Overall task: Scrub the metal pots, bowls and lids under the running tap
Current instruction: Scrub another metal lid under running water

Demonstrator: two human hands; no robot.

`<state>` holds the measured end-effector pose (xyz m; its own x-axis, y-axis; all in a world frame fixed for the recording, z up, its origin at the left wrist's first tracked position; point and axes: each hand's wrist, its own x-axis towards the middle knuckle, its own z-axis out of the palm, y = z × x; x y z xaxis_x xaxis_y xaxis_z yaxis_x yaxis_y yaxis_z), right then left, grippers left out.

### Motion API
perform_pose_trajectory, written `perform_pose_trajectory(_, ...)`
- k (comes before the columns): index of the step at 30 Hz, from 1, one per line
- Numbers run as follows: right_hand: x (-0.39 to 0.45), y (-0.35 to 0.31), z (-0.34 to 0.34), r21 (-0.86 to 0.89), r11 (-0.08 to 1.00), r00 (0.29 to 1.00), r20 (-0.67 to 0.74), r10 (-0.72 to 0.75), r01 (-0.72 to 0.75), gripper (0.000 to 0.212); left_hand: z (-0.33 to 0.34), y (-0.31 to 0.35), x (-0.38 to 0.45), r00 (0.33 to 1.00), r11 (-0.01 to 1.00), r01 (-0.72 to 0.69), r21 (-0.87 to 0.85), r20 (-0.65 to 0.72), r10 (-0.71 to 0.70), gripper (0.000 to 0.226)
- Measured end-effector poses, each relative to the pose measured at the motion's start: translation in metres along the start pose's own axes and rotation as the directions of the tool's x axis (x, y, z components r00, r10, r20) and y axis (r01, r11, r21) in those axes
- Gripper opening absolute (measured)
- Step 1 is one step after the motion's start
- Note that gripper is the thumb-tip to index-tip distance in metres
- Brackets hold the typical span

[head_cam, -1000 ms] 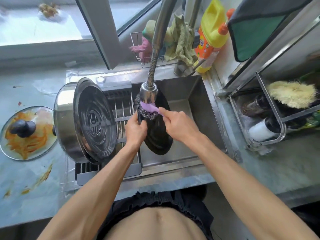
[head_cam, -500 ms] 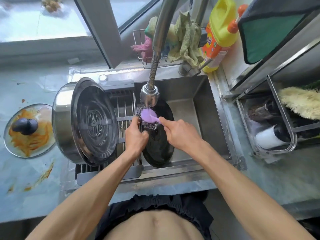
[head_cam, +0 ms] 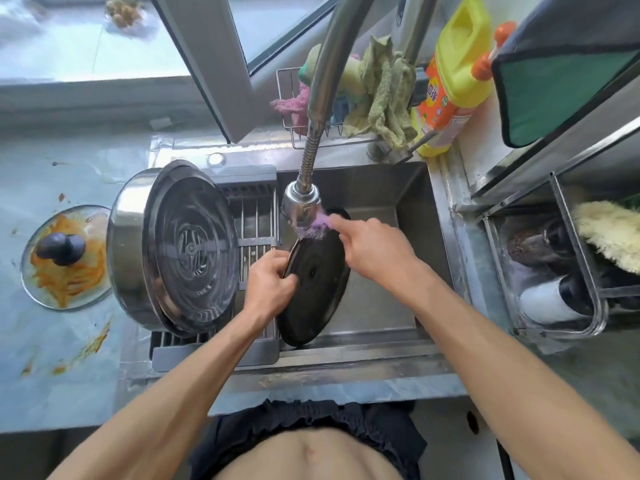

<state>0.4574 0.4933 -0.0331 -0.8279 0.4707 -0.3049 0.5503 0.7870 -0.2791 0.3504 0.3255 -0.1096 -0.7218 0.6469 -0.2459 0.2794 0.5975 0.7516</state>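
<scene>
The left hand (head_cam: 268, 285) is curled round the left edge of a round dark metal lid (head_cam: 313, 289), holding it tilted on edge over the steel sink (head_cam: 412, 216). The right hand (head_cam: 375, 251) grips a purple-handled steel-wool scrubber (head_cam: 317, 226), pressed to the lid's top just under the chrome tap head (head_cam: 300, 202). A big shiny steel pot (head_cam: 166, 251) lies on its side on the drying rack (head_cam: 254, 226) just left.

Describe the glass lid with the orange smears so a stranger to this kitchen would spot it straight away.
Start at the steel sink and move left past the big steel pot lying tipped on its side on the drying rack. On the countertop just left of the pot lies the glass lid, flat. Unlike the dark lid being scrubbed, it is see-through, streaked with orange and has a dark knob.
</scene>
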Motion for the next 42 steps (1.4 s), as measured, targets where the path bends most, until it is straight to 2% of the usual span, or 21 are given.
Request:
perform_pose_trajectory(2,0.007,0.01,-0.002,0.015,0.998,0.998,-0.015,0.056,-0.056,0.043,-0.005,0.009,-0.001,0.997,0.999,0.032,-0.014,0.065,-0.031,0.042)
perform_pose_trajectory(4,0.004,0.002,0.001,0.009,1.0,1.0,-0.004,0.016,-0.016,0.044,-0.005,0.018,0.008,0.988,0.994,0.084,0.074,0.12,-0.093,0.069)
perform_pose_trajectory(5,0.001,-0.003,0.005,-0.001,0.999,0.999,0.006,-0.033,0.033,0.044,-0.003,0.021,0.015,0.986,0.987,0.092,0.135,0.127,-0.109,0.065)
perform_pose_trajectory(6,-0.005,-0.008,0.009,0.002,0.998,0.998,0.015,-0.069,0.068,0.044,-0.002,0.022,0.02,0.985,0.98,0.101,0.173,0.122,-0.123,0.052)
perform_pose_trajectory(7,-0.005,-0.009,0.012,0.009,0.996,0.996,0.02,-0.089,0.089,0.043,-0.002,0.021,0.021,0.985,0.978,0.126,0.166,0.098,-0.143,0.039)
perform_pose_trajectory(8,-0.002,-0.005,0.013,0.027,0.996,0.997,0.013,-0.08,0.079,0.042,-0.002,0.021,0.019,0.984,0.981,0.146,0.127,0.085,-0.157,0.038)
perform_pose_trajectory(11,0.015,0.02,0.016,0.135,0.988,0.997,-0.008,0.072,-0.071,0.04,0.002,0.015,0.001,0.989,0.992,0.125,0.003,0.077,-0.125,0.065)
perform_pose_trajectory(13,0.015,0.026,0.019,0.148,0.983,0.994,-0.007,0.107,-0.105,0.042,0.004,0.016,-0.005,0.992,0.991,0.125,-0.046,0.038,-0.123,0.068)
perform_pose_trajectory(17,0.005,0.008,0.022,0.155,0.988,1.0,0.016,-0.02,0.017,0.042,0.012,0.019,0.013,0.979,0.985,0.169,0.016,-0.115,-0.166,0.029)
perform_pose_trajectory(20,0.016,0.011,0.019,0.124,0.992,0.999,0.041,-0.017,0.012,0.043,0.011,0.015,0.015,0.988,0.98,0.142,0.137,-0.087,-0.131,0.014)
perform_pose_trajectory(24,0.024,0.023,0.014,0.163,0.983,0.997,0.026,0.079,-0.082,0.041,0.002,0.019,-0.01,0.998,0.996,0.053,0.078,-0.045,-0.05,0.021)
perform_pose_trajectory(28,0.012,-0.004,0.014,0.141,0.989,0.995,0.076,-0.057,0.046,0.044,-0.001,0.027,0.024,0.969,0.966,0.242,0.093,-0.077,-0.236,0.032)
perform_pose_trajectory(30,0.013,-0.009,0.018,0.096,0.993,0.991,0.113,-0.076,0.066,0.044,0.001,0.026,0.03,0.968,0.96,0.249,0.128,-0.047,-0.245,0.027)
perform_pose_trajectory(33,0.022,0.008,0.019,0.139,0.989,0.996,0.081,0.037,-0.048,0.043,0.0,0.022,0.013,0.979,0.966,0.205,0.158,-0.045,-0.2,0.019)
perform_pose_trajectory(36,0.022,0.02,0.019,0.168,0.979,0.992,0.069,0.109,-0.119,0.043,-0.003,0.023,-0.003,0.988,0.982,0.154,0.109,-0.025,-0.152,0.024)
perform_pose_trajectory(39,0.011,0.001,0.027,0.176,0.984,0.999,0.045,0.005,-0.013,0.046,0.0,0.024,0.021,0.974,0.953,0.225,0.204,-0.02,-0.226,0.033)
perform_pose_trajectory(42,0.009,-0.004,0.041,0.128,0.991,0.995,0.091,-0.036,0.024,0.044,0.006,0.025,0.037,0.964,0.951,0.256,0.174,0.024,-0.264,0.024)
